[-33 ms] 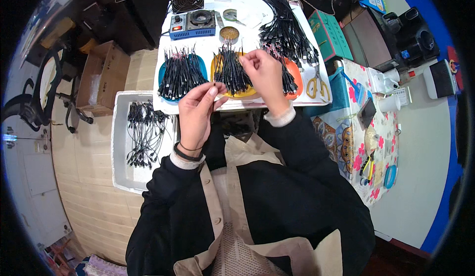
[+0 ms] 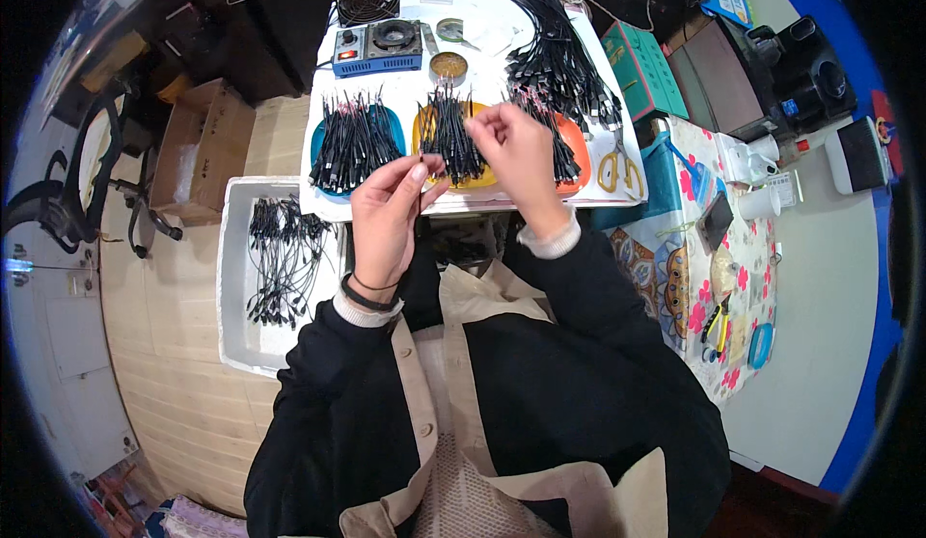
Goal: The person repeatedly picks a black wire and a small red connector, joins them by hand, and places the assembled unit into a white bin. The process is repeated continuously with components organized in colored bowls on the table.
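My left hand (image 2: 388, 202) is held at the front edge of the white table (image 2: 323, 208), thumb and forefinger pinched together. A tiny dark tip shows at those fingertips, too small to name. My right hand (image 2: 521, 157) is closed in a pinch over the yellow dish (image 2: 490, 179); what it grips, if anything, is hidden. Beneath and beside it lies a bundle of short black cables (image 2: 449, 137) with stripped pinkish wire ends. More such cables (image 2: 355, 142) fill the blue dish (image 2: 316, 140) on the left, and others lie in the orange dish (image 2: 582, 157) on the right.
Behind the dishes stand a blue solder pot (image 2: 378, 48), a round tin (image 2: 448, 65) and a fan (image 2: 367, 0). Long black cables (image 2: 550, 36) heap at the back right, near gold-handled scissors (image 2: 610, 171). A white foam box (image 2: 231, 277) with cables sits lower left.
My right hand has shifted very slightly downward and right. My left hand stays almost in place, still pinched.
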Demonstrator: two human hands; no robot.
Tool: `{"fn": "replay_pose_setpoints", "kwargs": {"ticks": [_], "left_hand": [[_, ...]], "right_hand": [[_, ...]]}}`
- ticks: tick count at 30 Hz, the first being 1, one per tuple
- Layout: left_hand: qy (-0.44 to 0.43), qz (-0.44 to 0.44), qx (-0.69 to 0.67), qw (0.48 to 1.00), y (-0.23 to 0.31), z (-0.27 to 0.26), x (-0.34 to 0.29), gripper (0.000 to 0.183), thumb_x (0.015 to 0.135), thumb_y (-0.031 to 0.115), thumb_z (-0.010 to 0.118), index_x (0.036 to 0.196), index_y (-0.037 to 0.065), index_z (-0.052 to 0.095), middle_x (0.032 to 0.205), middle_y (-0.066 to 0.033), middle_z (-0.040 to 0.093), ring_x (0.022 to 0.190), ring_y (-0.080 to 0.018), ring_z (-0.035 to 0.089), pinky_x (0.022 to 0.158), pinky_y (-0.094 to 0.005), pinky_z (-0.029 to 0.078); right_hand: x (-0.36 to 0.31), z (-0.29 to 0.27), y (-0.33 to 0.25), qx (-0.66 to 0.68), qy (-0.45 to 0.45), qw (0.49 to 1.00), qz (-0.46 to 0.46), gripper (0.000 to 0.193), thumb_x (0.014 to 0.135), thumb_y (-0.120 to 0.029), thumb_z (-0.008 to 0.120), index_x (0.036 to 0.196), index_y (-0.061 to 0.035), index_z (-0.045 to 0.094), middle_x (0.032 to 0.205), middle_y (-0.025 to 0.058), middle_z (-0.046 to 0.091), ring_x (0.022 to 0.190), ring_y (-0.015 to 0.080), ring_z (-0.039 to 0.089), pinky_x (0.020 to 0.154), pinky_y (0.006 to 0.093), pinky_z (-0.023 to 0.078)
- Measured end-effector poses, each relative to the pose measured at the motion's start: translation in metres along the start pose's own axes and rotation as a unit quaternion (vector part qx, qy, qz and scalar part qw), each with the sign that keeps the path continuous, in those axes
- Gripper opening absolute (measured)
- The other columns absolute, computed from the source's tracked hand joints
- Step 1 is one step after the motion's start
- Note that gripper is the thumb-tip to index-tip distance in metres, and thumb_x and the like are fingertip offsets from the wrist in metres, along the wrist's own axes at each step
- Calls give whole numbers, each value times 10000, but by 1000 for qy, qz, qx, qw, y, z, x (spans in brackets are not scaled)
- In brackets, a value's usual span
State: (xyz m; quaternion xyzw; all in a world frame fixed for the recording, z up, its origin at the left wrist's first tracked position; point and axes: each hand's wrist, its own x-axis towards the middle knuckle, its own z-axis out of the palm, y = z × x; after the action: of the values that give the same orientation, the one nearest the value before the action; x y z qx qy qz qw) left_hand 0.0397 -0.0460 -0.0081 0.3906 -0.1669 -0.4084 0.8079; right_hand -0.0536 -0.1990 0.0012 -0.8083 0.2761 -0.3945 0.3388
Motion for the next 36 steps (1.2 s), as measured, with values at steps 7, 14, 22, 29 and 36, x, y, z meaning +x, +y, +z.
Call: {"fn": "replay_pose_setpoints", "kwargs": {"ticks": [7,14,22,29,36], "left_hand": [[-53,-22,8,998,1,22,-4,217,939,55,588,1120,-54,637,1050,-115,681,886,-119,652,774,-235,544],[-88,-38,38,995,2,24,-18,205,956,75,560,1111,-31,642,1052,-120,676,923,-173,660,801,-289,544],[-130,-21,130,983,-2,29,-25,176,957,73,553,1060,-46,632,952,-110,678,788,-135,637,686,-232,504],[-128,-73,46,988,-5,32,-28,179,954,79,560,1070,-41,624,815,-61,624,645,-95,507,594,-210,414],[-167,-158,-73,971,-8,30,-21,154,938,63,579,1023,-53,634,794,-61,631,616,-75,500,580,-199,399]], "right_hand": [[-50,-23,-56,135,-95,984,66,155,848,-113,692,837,29,630,716,81,649,597,105,596,548,248,469],[-59,-35,-55,127,-120,982,66,146,837,-101,701,853,27,632,725,92,639,599,126,588,556,263,463],[-48,-59,-53,294,-130,942,100,110,891,-83,674,945,7,641,827,26,668,718,49,609,590,174,452],[-56,-55,-36,422,-147,884,138,107,903,-84,657,960,0,623,856,36,656,714,65,592,630,184,470],[-59,-45,-23,606,-182,737,236,100,944,-113,597,1001,-40,561,833,37,615,708,101,608,630,196,450]]}}
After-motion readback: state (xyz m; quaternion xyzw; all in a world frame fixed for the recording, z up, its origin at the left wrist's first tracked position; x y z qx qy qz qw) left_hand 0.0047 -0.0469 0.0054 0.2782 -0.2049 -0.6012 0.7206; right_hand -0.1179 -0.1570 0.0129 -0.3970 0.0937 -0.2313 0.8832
